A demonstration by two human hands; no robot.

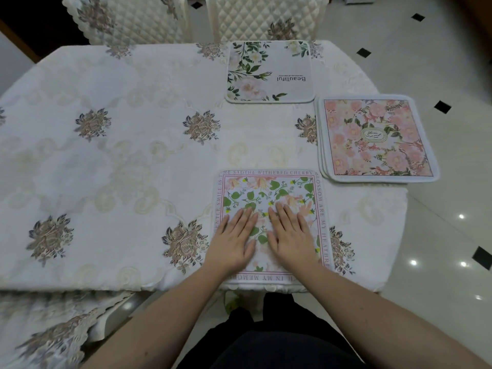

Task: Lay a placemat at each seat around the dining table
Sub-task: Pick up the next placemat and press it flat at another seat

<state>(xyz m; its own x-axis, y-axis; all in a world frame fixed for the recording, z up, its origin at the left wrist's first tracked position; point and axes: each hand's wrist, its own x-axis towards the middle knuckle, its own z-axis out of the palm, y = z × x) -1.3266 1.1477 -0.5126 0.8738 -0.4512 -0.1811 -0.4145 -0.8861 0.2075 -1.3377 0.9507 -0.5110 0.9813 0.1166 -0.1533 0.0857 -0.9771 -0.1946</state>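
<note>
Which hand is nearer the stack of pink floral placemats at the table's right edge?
Right. The right hand lies flat on the near green-leaf placemat, on the side toward the stack of pink floral placemats. The left hand lies flat beside it, farther from the stack.

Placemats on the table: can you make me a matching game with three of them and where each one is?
Things:
1. "Beautiful" placemat
2. Pink flower stack
3. Cherry blossom placemat

Places:
A. Under both flat hands, the left hand and the right hand, at the near edge
B. Far edge, in front of a quilted chair
C. Right end of the table, several mats piled up

Pairs: 1-B, 2-C, 3-A
</note>
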